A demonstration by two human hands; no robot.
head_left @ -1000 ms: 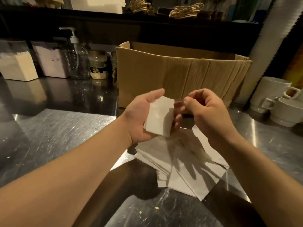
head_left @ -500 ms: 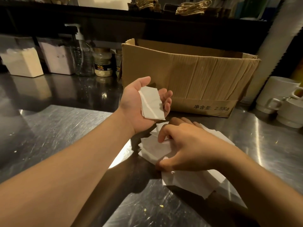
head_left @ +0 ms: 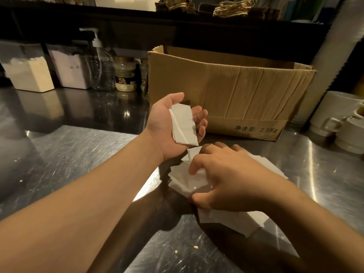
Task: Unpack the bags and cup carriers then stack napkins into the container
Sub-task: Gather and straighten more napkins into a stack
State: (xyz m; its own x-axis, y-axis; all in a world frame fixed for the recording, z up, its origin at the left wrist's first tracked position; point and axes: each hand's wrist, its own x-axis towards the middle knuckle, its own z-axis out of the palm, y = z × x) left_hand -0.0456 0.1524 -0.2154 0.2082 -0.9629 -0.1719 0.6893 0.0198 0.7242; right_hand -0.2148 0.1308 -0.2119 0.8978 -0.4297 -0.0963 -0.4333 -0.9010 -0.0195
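My left hand [head_left: 167, 127] is palm up above the steel counter and holds a small stack of folded white napkins [head_left: 184, 125], fingers curled under its far edge. Below it, a loose pile of white napkins [head_left: 232, 219] lies spread on the counter. My right hand [head_left: 230, 180] rests on that pile with curled fingers, thumb and fingertips pinching a napkin near the pile's left edge. A brown cardboard box [head_left: 246, 91], open at the top, stands just behind both hands.
Two clear containers of white stacks [head_left: 29, 75] [head_left: 71, 71], a pump bottle [head_left: 101, 69] and jars [head_left: 125, 75] line the back left. White mugs [head_left: 338, 119] stand at the right. The steel counter [head_left: 59, 154] stretches left and toward me, with small crumbs.
My right hand dropped from beside the left hand onto the pile on the counter and closed on a napkin. My left hand stayed raised with its stack.
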